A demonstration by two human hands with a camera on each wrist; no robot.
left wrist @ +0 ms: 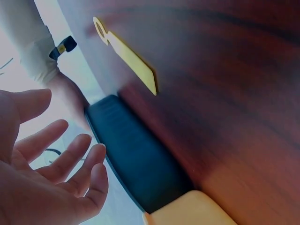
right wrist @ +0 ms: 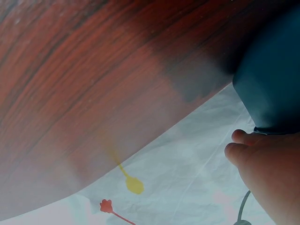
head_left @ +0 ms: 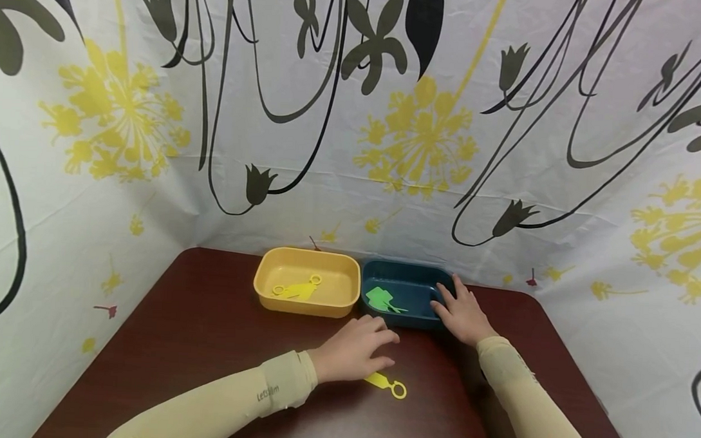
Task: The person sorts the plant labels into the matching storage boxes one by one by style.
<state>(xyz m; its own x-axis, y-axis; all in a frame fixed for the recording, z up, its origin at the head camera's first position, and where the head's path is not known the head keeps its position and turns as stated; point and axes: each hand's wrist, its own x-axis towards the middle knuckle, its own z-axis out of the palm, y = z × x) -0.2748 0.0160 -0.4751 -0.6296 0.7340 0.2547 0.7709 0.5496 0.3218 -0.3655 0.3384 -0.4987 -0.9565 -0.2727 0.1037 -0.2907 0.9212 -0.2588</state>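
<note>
A flat yellow strip with a ring at one end (head_left: 398, 389) lies on the table, partly hidden by my left hand (head_left: 354, 349) in the head view. The left wrist view shows the whole yellow strip (left wrist: 131, 61), apart from the loosely bent, empty fingers of that hand (left wrist: 51, 168). My right hand (head_left: 465, 316) is at the right end of the dark blue bin (head_left: 405, 321), its spread fingers over the rim. Flat green pieces (head_left: 379, 298) lie in the blue bin's left part. The right wrist view shows the right hand (right wrist: 267, 164) beside the bin's wall (right wrist: 276, 75).
A yellow bin (head_left: 307, 306) stands against the blue bin's left side and contains flat yellow pieces with rings (head_left: 298, 290). Both bins are at the back of the dark red-brown table (head_left: 219, 324), near a white flower-patterned sheet (head_left: 307, 140).
</note>
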